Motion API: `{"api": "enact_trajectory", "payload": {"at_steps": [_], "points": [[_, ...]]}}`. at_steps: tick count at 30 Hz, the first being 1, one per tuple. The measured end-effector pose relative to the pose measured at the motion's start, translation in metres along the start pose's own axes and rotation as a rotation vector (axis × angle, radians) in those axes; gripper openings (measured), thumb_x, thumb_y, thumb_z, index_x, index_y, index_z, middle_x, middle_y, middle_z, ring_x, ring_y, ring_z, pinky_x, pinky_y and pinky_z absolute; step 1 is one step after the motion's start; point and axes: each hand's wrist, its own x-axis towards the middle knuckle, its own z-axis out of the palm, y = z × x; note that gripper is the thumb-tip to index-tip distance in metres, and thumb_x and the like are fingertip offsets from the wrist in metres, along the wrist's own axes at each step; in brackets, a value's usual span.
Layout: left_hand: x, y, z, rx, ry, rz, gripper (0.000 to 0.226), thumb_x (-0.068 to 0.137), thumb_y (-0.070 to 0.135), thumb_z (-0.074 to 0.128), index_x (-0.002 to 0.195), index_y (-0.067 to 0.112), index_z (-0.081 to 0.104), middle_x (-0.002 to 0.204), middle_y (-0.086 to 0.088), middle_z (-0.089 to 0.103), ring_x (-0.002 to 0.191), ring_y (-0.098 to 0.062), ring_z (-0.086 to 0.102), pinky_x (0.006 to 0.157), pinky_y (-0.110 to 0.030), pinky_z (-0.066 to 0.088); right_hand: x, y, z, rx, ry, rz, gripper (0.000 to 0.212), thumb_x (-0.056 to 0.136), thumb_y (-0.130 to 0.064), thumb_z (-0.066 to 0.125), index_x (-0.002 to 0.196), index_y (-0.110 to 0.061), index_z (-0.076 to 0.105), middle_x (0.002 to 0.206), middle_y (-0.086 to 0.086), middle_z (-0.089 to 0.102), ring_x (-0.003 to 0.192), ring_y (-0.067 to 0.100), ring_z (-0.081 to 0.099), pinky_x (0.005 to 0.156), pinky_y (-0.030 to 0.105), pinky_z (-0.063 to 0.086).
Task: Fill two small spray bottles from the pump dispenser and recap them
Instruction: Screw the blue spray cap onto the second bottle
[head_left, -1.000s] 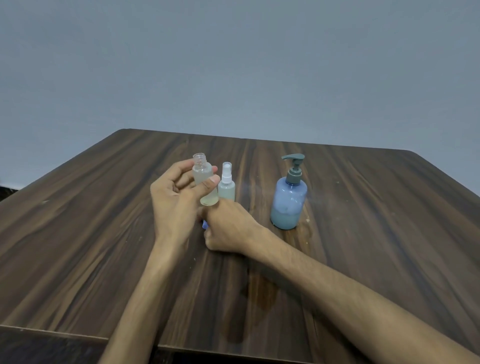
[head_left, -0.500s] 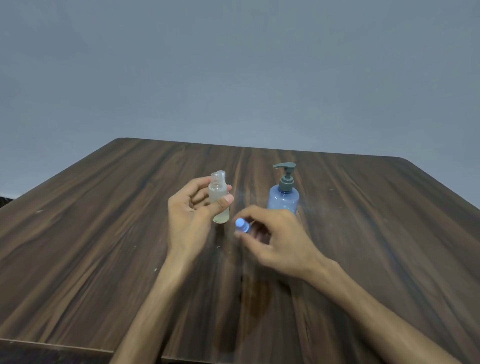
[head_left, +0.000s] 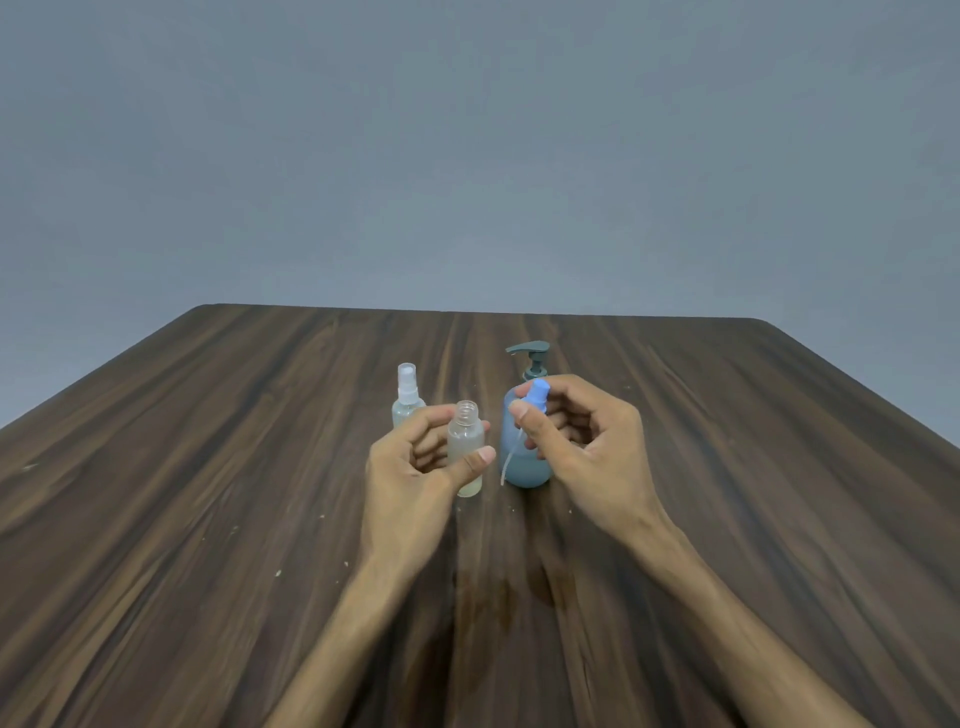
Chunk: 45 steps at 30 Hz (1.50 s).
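Pump dispenser (head_left: 525, 470) half hidden behind right hand (head_left: 582, 457) with blue sprayer (head_left: 536, 397)

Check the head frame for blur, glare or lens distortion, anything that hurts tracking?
Head view: light is soft and even, no glare; the open spray bottle in the left hand and the blue spray cap in the right hand look slightly motion-soft; wide-angle lens splays the table edges; pump dispenser half hidden.
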Motion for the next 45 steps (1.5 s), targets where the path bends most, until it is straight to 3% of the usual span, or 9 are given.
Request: {"api": "enact_trajectory", "payload": {"at_steps": [4, 7, 9, 23, 29, 33, 37, 40, 45], "points": [[-0.001, -0.005, 0.005, 0.035, -0.007, -0.052, 0.043, 0.082, 0.000, 0.089, 0.123, 0.009, 0.075, 0.114, -0.004, 0.083, 0.111, -0.023, 0.078, 0.104, -0.055, 0.060, 0.004, -0.001, -0.006, 0.034, 0.038, -0.003, 0.022, 0.096, -0.035, 0.076, 0.109, -0.016, 0.079, 0.087, 0.002, 0.077, 0.072, 0.027, 0.073, 0.068, 0.051, 0.063], [-0.002, -0.006, 0.007, 0.050, -0.027, -0.065, 0.039, 0.082, -0.002, 0.088, 0.115, 0.015, 0.076, 0.107, 0.001, 0.085, 0.105, -0.018, 0.080, 0.101, -0.055, 0.061, 0.006, -0.002, -0.008, 0.108, 0.070, -0.009, 0.026, 0.099, -0.033, 0.073, 0.114, -0.012, 0.077, 0.090, 0.006, 0.079, 0.076, 0.020, 0.075, 0.072, 0.034, 0.062], [-0.002, -0.008, 0.007, 0.073, -0.052, -0.078, 0.038, 0.082, -0.002, 0.088, 0.113, 0.018, 0.076, 0.106, 0.002, 0.085, 0.104, -0.019, 0.081, 0.100, -0.055, 0.062, 0.008, -0.003, -0.009, 0.176, 0.088, -0.027, 0.022, 0.101, -0.027, 0.072, 0.114, -0.010, 0.076, 0.091, 0.009, 0.079, 0.077, 0.022, 0.075, 0.073, 0.030, 0.060], [-0.005, -0.014, 0.006, 0.304, -0.242, -0.152, 0.034, 0.080, -0.004, 0.090, 0.104, 0.015, 0.074, 0.100, 0.003, 0.085, 0.098, -0.014, 0.081, 0.095, -0.040, 0.065, 0.007, -0.005, -0.009, 0.220, 0.042, -0.105, 0.023, 0.103, -0.038, 0.073, 0.114, -0.018, 0.077, 0.092, 0.005, 0.079, 0.075, 0.025, 0.076, 0.074, 0.031, 0.061], [-0.003, -0.017, 0.004, 0.367, -0.285, -0.159, 0.036, 0.079, 0.002, 0.093, 0.100, 0.022, 0.072, 0.097, 0.010, 0.084, 0.098, -0.009, 0.081, 0.098, -0.044, 0.064, 0.004, -0.008, -0.008, 0.147, -0.004, -0.086, 0.026, 0.101, -0.032, 0.071, 0.113, -0.010, 0.076, 0.089, 0.006, 0.077, 0.075, 0.024, 0.076, 0.063, 0.031, 0.060], [-0.002, -0.019, 0.003, 0.382, -0.293, -0.159, 0.037, 0.079, 0.004, 0.094, 0.101, 0.024, 0.071, 0.097, 0.011, 0.084, 0.097, -0.006, 0.080, 0.098, -0.044, 0.064, 0.001, -0.006, -0.007, 0.044, -0.088, -0.036, 0.021, 0.101, -0.025, 0.074, 0.114, -0.008, 0.077, 0.091, 0.004, 0.079, 0.081, 0.026, 0.078, 0.070, 0.043, 0.064], [-0.002, -0.019, 0.002, 0.396, -0.301, -0.163, 0.037, 0.080, 0.005, 0.093, 0.102, 0.025, 0.070, 0.095, 0.012, 0.084, 0.096, -0.005, 0.080, 0.099, -0.046, 0.064, -0.002, -0.004, -0.005, -0.118, -0.188, -0.036, 0.013, 0.101, -0.021, 0.077, 0.110, -0.012, 0.079, 0.100, -0.006, 0.080, 0.093, 0.014, 0.077, 0.077, 0.025, 0.060], [-0.002, -0.017, 0.001, 0.416, -0.320, -0.156, 0.039, 0.081, 0.008, 0.093, 0.108, 0.023, 0.071, 0.095, 0.014, 0.083, 0.096, -0.003, 0.079, 0.100, -0.045, 0.063, -0.003, -0.003, -0.005, -0.233, -0.272, -0.038, 0.016, 0.101, -0.024, 0.076, 0.112, -0.012, 0.080, 0.103, -0.005, 0.080, 0.098, 0.011, 0.077, 0.083, 0.033, 0.065], [-0.002, -0.013, 0.001, 0.449, -0.329, -0.150, 0.039, 0.082, 0.011, 0.092, 0.112, 0.023, 0.071, 0.091, 0.014, 0.082, 0.092, 0.000, 0.078, 0.096, -0.039, 0.063, -0.003, -0.005, -0.005, -0.314, -0.441, 0.034, 0.020, 0.102, -0.029, 0.074, 0.118, -0.016, 0.074, 0.106, -0.010, 0.080, 0.100, 0.007, 0.076, 0.085, 0.028, 0.063]]}}
